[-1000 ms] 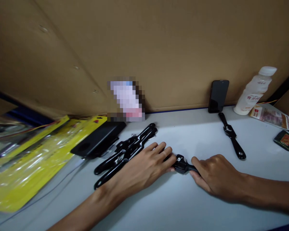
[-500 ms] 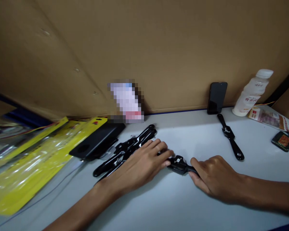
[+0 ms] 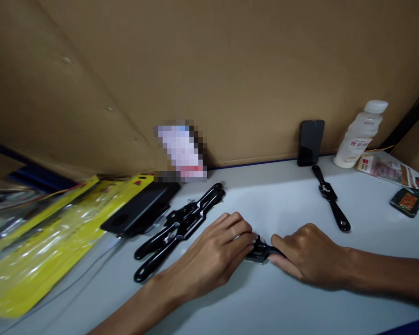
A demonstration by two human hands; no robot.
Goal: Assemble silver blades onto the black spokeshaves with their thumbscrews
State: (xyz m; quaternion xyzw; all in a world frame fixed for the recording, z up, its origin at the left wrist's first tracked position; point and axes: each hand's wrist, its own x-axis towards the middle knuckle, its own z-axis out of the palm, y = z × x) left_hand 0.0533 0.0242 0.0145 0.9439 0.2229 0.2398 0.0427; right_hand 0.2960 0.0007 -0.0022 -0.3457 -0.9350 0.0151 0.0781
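Hands meet over a small black tool (image 3: 260,250) lying flat on the pale bench (image 3: 265,298). The left hand (image 3: 212,258) is curled over the tool's left end, fingers closed on it, and the right hand (image 3: 309,253) pinches its right end; only the tool's middle shows between them. Just left of this tool lies a pile of similar black tools (image 3: 176,228), with a flat black box (image 3: 141,209) and yellow packets (image 3: 49,242) beyond. Well behind the tool to the right lie another black tool (image 3: 330,197), a dark phone (image 3: 310,142) propped against the cardboard wall (image 3: 230,70), and a white bottle (image 3: 359,135).
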